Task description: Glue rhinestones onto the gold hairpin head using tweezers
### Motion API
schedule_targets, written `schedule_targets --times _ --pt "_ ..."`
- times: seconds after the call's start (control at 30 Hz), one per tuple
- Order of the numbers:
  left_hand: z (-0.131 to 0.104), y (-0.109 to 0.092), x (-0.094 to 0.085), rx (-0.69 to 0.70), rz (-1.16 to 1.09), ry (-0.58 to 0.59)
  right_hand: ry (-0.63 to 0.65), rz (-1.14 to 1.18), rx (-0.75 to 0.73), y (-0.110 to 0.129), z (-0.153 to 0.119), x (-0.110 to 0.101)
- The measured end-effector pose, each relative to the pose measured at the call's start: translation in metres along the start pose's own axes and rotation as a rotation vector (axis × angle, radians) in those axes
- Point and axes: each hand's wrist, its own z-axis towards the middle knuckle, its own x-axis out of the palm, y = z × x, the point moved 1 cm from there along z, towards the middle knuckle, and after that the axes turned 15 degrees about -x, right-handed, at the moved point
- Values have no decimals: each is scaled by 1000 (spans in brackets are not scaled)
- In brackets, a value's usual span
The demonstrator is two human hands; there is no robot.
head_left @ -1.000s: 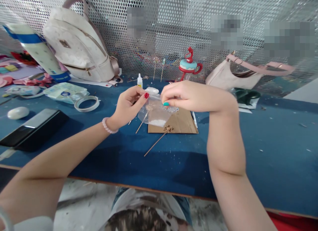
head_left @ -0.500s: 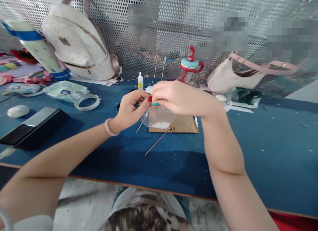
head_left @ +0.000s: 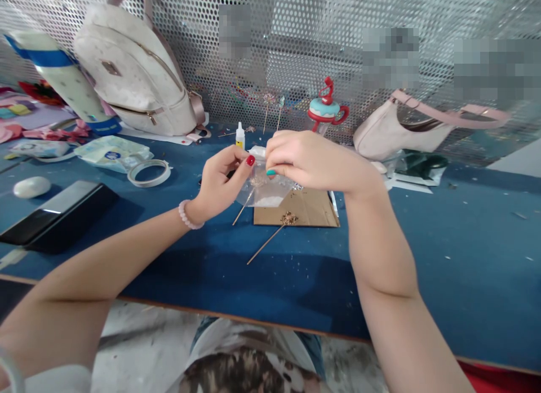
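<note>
A small clear plastic bag (head_left: 270,197) with white material at its bottom hangs between my hands above a piece of cardboard (head_left: 315,208). My left hand (head_left: 224,182) pinches the bag's left upper edge between thumb and fingers. At the other side, my right hand (head_left: 296,159) has its fingers closed on the bag's upper edge; the fingertips partly hide the grip. Below lies a thin stick with a cluster of gold bits (head_left: 289,218) at its end, resting on the cardboard's front edge. A second thin stick (head_left: 242,208) shows under the bag, its far end covered.
Behind my hands stand a glue bottle (head_left: 240,135) and a red-and-blue lidded cup (head_left: 324,108). To the left are a tape roll (head_left: 149,173), a dark phone-like box (head_left: 59,215) and a white backpack (head_left: 131,72). A pink handbag (head_left: 393,128) sits at the right.
My hands have drawn slightly apart, the right one moving right. The bag has risen a little and spread, showing more of the cardboard below.
</note>
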Motion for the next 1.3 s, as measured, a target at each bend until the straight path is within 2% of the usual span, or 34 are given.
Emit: schedule_targets --times 0.17,0.37,0.53,0.67,0.9,1.13,1.3 --pt "1 -3 2 23 12 114 -4 19 -49 3 3 4" --pt "0 -2 1 39 11 -12 -32 50 -21 -1 0 1" --pt "0 -4 -1 7 20 -45 -46 14 -2 -4 -8 -5" --pt "3 -4 -2 -19 -14 -21 -52 -25 -40 -3 -6 -4" --pt "6 0 -1 -43 -72 105 -53 24 -34 -3 -5 -2" --pt "2 1 -1 -29 -62 109 -48 22 -63 -2 -2 1" --pt "4 2 -1 -36 -68 114 -108 -23 -94 0 1 3"
